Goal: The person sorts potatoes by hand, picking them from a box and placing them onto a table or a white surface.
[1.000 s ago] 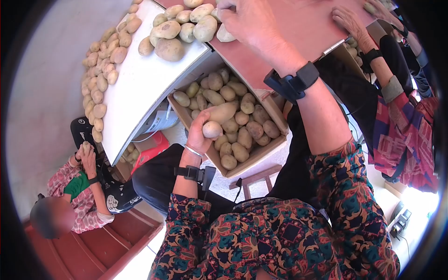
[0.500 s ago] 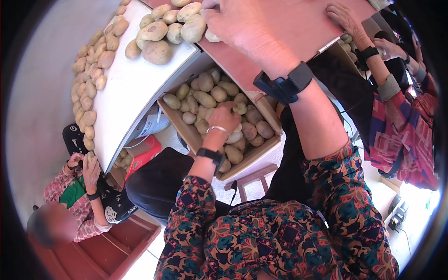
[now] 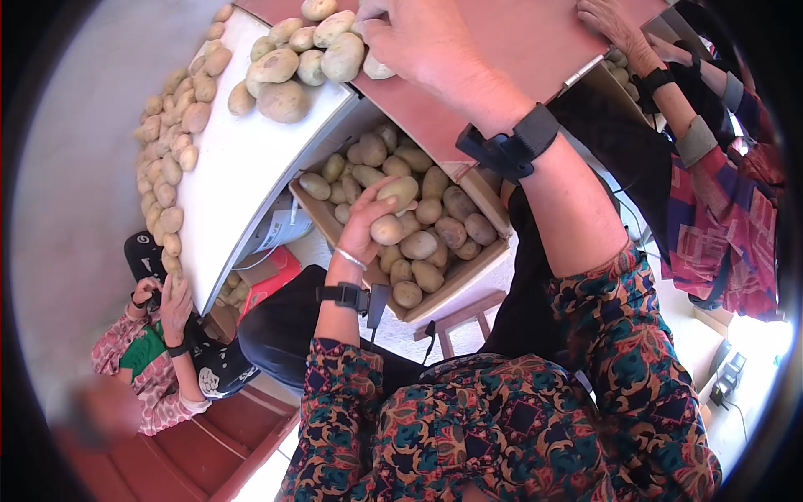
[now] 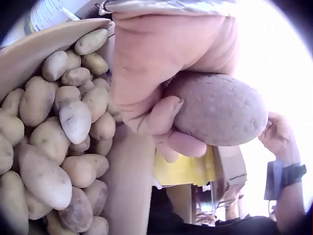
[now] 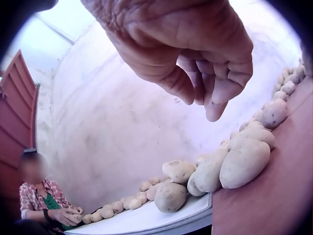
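Already, the left hand (image 3: 361,224) has come back up from among the potatoes in the cardboard box (image 3: 468,274), where it was reaching half a second ago. Its fingers are now curled round a potato (image 4: 222,110), held above the box near its side. The head view shows a second, greenish-yellow potato (image 3: 401,192) at the fingertips, though I cannot tell whether it is gripped too or lies beneath them. The right hand (image 3: 427,42) has barely shifted: it hovers over the red tabletop (image 3: 535,42) beside the heap of potatoes (image 3: 283,102), fingers loosely bent, nothing visible between thumb and fingertips. That suggests one pick in a sorting job is done, with the choice of where that potato belongs yet to be made, and plenty left in the box.
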